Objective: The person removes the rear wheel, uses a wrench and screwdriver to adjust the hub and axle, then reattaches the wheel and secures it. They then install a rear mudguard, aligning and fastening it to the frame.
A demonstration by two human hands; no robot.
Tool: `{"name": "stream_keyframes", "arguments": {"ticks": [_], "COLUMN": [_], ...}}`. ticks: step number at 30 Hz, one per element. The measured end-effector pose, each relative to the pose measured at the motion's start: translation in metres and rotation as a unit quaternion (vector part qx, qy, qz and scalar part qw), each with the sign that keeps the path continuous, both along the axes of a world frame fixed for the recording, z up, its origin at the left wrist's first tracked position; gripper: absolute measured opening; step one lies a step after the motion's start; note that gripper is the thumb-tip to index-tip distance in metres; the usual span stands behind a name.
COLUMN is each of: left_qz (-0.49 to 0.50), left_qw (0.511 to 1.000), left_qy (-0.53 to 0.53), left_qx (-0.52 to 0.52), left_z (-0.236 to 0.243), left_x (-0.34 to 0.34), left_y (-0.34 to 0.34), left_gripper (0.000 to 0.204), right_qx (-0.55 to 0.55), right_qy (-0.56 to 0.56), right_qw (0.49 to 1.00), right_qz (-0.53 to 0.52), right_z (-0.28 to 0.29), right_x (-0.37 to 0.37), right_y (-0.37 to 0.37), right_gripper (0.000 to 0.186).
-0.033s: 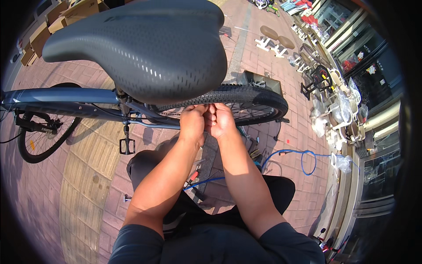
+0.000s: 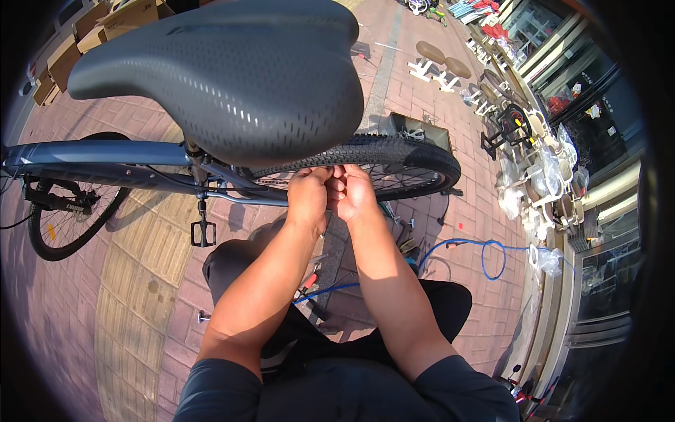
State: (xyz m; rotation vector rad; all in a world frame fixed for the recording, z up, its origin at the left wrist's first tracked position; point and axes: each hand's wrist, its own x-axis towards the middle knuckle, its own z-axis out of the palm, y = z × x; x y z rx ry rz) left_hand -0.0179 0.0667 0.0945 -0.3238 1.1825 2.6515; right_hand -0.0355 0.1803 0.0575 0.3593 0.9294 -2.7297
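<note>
A blue bicycle frame (image 2: 105,152) stands across the upper left, its large black saddle (image 2: 225,77) nearest to me. Under the saddle's right end is the rear wheel's black knobby tyre (image 2: 415,155). My left hand (image 2: 307,197) and my right hand (image 2: 354,193) meet at the near side of this wheel, by the rim and spokes, with their fingers curled and pressed together. Whatever lies between the fingertips is too small or hidden to make out. A black pedal (image 2: 204,233) hangs left of my hands, and the front wheel (image 2: 77,211) is farther left.
Hand tools with red handles (image 2: 307,284) and a blue hose (image 2: 450,243) lie on the brick paving below my hands. Behind the rear wheel sits a shallow box (image 2: 432,131). Cardboard boxes (image 2: 116,24) stand far left; wrapped white parts (image 2: 548,176) line the shopfront at right.
</note>
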Motion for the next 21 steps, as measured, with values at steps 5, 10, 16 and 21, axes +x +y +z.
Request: {"name": "stream_keyframes", "arguments": {"ticks": [5,10,16,21], "left_qz": [-0.001,-0.017,0.008,0.006], "left_qw": [1.0,1.0,1.0,1.0], "left_qy": [-0.01,0.001,-0.004,-0.001], "left_qx": [-0.027,-0.006,-0.002,-0.014], "left_z": [-0.001,0.001,0.002,0.0], "left_x": [-0.001,0.0,0.0,-0.001], "left_y": [0.0,-0.002,0.0,0.001], "left_gripper": [0.019,0.014,0.014,0.014], "right_qx": [0.014,0.015,0.024,0.037], "right_qy": [-0.001,-0.015,-0.021,-0.041], "right_qw": [1.0,0.999,0.996,0.997], "right_qz": [-0.01,0.024,-0.088,-0.049], "right_z": [0.001,0.007,0.014,0.014], "right_x": [-0.001,0.0,0.006,0.0], "right_y": [-0.001,0.002,-0.015,-0.006], "right_gripper": [0.033,0.03,0.029,0.034]}}
